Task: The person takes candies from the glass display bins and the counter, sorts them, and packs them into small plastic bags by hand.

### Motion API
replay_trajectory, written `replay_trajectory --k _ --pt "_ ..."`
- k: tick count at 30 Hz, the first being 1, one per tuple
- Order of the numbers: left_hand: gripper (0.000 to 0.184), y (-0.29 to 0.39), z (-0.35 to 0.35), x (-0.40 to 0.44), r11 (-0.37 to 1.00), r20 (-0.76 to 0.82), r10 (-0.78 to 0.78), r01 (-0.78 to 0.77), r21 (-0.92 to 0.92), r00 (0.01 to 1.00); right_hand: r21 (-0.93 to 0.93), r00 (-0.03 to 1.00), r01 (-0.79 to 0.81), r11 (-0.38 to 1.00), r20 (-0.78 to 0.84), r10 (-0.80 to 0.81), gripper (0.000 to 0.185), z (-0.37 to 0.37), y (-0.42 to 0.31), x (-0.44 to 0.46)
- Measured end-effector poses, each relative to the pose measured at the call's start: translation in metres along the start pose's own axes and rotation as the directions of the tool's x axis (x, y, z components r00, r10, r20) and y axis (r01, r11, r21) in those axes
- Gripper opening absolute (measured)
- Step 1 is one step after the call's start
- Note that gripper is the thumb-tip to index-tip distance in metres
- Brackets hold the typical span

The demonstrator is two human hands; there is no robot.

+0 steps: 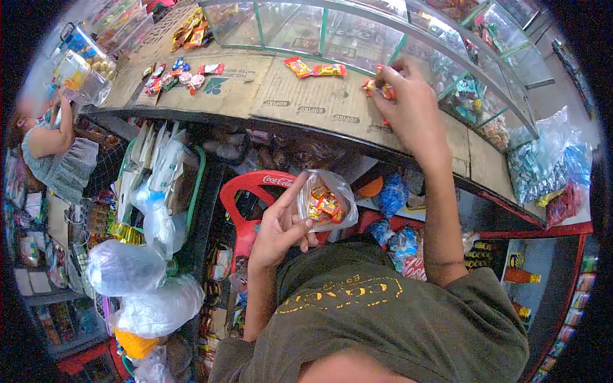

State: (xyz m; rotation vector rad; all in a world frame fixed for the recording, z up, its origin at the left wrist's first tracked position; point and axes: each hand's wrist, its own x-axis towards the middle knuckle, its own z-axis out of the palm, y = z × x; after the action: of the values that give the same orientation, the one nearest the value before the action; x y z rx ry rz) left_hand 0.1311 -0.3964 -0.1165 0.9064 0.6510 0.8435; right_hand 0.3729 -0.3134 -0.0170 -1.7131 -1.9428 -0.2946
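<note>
Glass case (290, 29): twelve o'clock
Red chair (235, 186): nine o'clock, beside the bag
Surface (271, 83): cardboard-covered, bare patch near twelve
Left hand (279, 223): forefinger extended, thumb gripping clear candy bag (348, 203), centre
Right hand (414, 105): fingers bent over wrapped candies (368, 87), one o'clock; grip unclear
Front edge (274, 120): between both hands

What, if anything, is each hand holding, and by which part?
Left hand: the plastic bag, by its left side. Right hand: at the red candies; whether it grips any can't be told.
</note>
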Motion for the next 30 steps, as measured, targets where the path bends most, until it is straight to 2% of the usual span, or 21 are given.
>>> replay_trajectory --k 1,5,7,8,10,13,14,16,19,26,28,30 --pt "0.079 0.000 0.001 0.000 1.000 -0.013 -0.005 0.006 0.010 1.000 0.045 0.995 -0.062 0.997 0.081 0.058 0.027 0.001 -0.003 0.001" --pt "0.080 -0.003 -0.003 0.004 1.000 -0.007 -0.018 0.019 0.017 1.000 0.087 0.997 -0.049 0.995 0.067 0.043 0.039 0.009 -0.007 0.002" --pt "0.074 -0.002 -0.008 0.004 1.000 0.045 -0.009 0.008 0.028 0.999 0.204 0.990 0.022 0.979 0.131 -0.049 0.043 0.012 -0.005 0.007" --pt "0.074 -0.003 -0.009 0.005 1.000 0.050 -0.013 0.012 0.029 0.999 0.200 0.990 0.016 0.980 0.131 -0.043 0.043 0.017 -0.005 0.009" --pt "0.073 -0.004 -0.011 0.006 1.000 0.045 0.000 -0.001 0.019 0.999 0.226 0.990 0.119 0.967 0.042 -0.132 0.044 0.029 -0.009 0.015" --pt "0.073 -0.003 -0.013 0.006 1.000 0.022 -0.008 0.008 0.016 1.000 0.273 0.976 0.192 0.943 0.051 -0.214 0.045 0.039 -0.014 0.026" --pt "0.073 -0.003 -0.014 0.005 1.000 0.022 -0.010 0.010 0.017 1.000 0.274 0.976 0.191 0.943 0.051 -0.212 0.045 0.040 -0.015 0.030" --pt "0.074 -0.003 -0.014 0.005 1.000 -0.012 -0.004 0.004 0.001 1.000 0.204 0.939 0.236 0.950 0.204 -0.277 0.046 0.041 -0.016 0.040" --pt "0.074 -0.007 -0.017 0.006 1.000 0.006 -0.007 0.007 -0.023 1.000 0.215 0.925 0.242 0.946 0.245 -0.292 0.047 0.043 -0.019 0.050" --pt "0.073 -0.014 -0.018 0.009 0.998 0.043 -0.046 0.047 -0.028 0.998 0.203 0.915 0.264 0.943 0.257 -0.311 0.051 0.055 -0.029 0.064" --pt "0.073 -0.016 -0.020 0.008 0.998 0.046 -0.050 0.051 -0.032 0.998 0.180 0.925 0.290 0.940 0.200 -0.324 0.050 0.063 -0.032 0.066" --pt "0.073 -0.015 -0.019 0.008 0.998 0.035 -0.032 0.033 -0.051 0.999 0.180 0.922 0.273 0.945 0.231 -0.310 0.046 0.063 -0.037 0.071"
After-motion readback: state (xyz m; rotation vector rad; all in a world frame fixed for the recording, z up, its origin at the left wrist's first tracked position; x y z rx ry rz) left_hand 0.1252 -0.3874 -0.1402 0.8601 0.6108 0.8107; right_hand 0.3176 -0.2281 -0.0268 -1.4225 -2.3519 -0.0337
